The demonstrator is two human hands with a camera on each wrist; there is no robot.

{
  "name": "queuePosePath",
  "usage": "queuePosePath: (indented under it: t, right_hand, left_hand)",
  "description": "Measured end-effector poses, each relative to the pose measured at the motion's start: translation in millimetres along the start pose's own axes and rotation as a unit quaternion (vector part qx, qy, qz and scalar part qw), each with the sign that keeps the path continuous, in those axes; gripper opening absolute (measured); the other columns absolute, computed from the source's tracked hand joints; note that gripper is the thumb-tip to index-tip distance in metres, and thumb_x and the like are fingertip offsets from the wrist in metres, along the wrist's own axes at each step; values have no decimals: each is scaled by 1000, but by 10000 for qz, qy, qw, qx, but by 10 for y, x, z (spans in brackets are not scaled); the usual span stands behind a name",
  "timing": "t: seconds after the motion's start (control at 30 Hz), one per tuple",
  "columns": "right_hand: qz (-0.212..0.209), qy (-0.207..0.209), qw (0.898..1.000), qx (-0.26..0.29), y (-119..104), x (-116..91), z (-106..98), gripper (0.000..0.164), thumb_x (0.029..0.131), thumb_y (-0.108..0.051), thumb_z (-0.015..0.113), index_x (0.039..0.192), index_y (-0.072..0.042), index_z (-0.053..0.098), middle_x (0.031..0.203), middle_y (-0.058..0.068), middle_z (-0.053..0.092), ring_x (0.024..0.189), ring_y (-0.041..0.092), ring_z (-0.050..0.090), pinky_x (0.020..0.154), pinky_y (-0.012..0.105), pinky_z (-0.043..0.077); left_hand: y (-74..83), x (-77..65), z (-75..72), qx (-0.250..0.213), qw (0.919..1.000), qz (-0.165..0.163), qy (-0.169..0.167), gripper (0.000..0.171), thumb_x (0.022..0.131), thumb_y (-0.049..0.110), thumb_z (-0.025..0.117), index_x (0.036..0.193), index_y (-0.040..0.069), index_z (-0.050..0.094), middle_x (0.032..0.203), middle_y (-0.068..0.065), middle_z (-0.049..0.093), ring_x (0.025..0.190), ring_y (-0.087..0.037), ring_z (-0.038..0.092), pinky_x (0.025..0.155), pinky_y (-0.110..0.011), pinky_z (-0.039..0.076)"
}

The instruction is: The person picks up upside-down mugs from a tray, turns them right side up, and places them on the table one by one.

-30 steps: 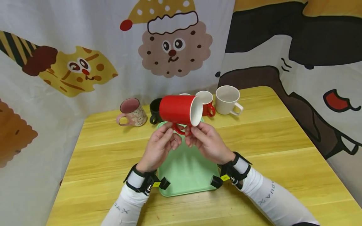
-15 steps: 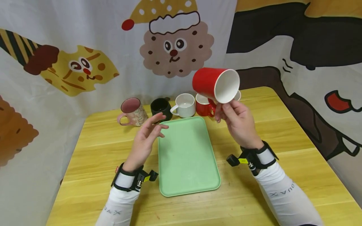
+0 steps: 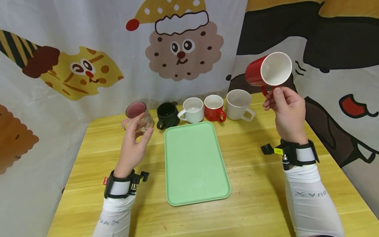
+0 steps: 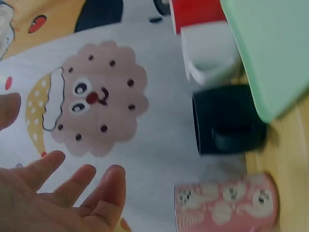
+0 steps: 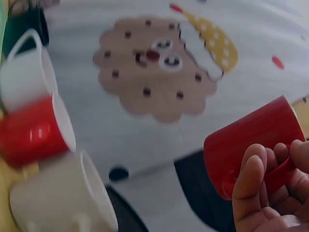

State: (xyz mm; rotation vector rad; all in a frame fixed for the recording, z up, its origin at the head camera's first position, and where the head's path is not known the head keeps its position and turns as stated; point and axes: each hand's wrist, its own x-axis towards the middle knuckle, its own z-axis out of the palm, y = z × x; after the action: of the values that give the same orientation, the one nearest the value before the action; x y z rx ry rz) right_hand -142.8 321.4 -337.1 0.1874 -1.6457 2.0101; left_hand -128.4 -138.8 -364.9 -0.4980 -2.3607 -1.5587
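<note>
My right hand (image 3: 288,112) holds a tall red mug (image 3: 257,71) by its handle, up in the air over the table's right side. The mug is tipped, its white inside facing me. In the right wrist view, the fingers curl round the handle of this red mug (image 5: 256,140). My left hand (image 3: 133,144) is raised with fingers spread and holds nothing. In the head view it overlaps the pink patterned mug (image 3: 147,122), partly hiding it. The left wrist view shows the same pink mug (image 4: 227,203) apart from the left fingers (image 4: 108,193).
A light green tray (image 3: 196,164) lies mid-table. Behind it stand a black mug (image 3: 168,115), a white mug (image 3: 193,110), a short red mug (image 3: 214,108) and a large off-white mug (image 3: 238,105) in a row. A printed curtain (image 3: 103,26) hangs behind the wooden table (image 3: 254,197).
The left hand has let go of the tall red mug and moved left. The right hand has carried the mug up and to the right, turning its opening more toward me.
</note>
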Motion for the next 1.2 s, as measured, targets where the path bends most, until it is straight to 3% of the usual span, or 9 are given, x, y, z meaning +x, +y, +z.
queuePosePath:
  t: [0.17,0.4,0.57,0.77,1.2]
  right_hand:
    - [306,478,9975,-411,103,98,-198,38,103,-24,69,116,12,69,104,18,68,76,23,63,71,21,59]
    - [1062,844,9826,-1271,279,164,-408,42,103,-35,67,123,3,72,105,11,68,76,18,63,70,18,57]
    - [1528,819,9733,-1504,494,207,-544,44,106,-37,63,124,3,68,106,10,66,76,16,64,69,17,57]
    - [1886,730,9673,-1529,692,226,-641,43,106,-37,62,126,1,67,108,10,64,79,16,64,71,19,58]
    - [2459,602,9485,-1907,966,238,-752,47,110,-42,56,130,0,64,111,9,61,83,14,65,75,20,58]
  left_hand:
    - [-87,0,-83,695,9975,111,-28,63,105,14,68,162,9,41,153,-21,40,128,-33,52,103,-57,45]
    - [-179,5,-160,1224,9921,176,-218,67,104,17,70,162,2,38,158,-20,35,124,-35,51,107,-57,43]
    - [-237,2,-200,1631,9858,240,-324,68,102,22,74,157,-3,42,159,-22,34,130,-38,46,109,-60,38]
    - [-297,-27,-209,2122,9754,102,-590,69,102,31,74,154,-5,47,161,-27,35,148,-46,29,116,-67,29]
    - [-337,-84,-184,2358,9676,-159,-891,72,103,36,73,160,4,43,167,-27,28,151,-53,23,115,-74,23]
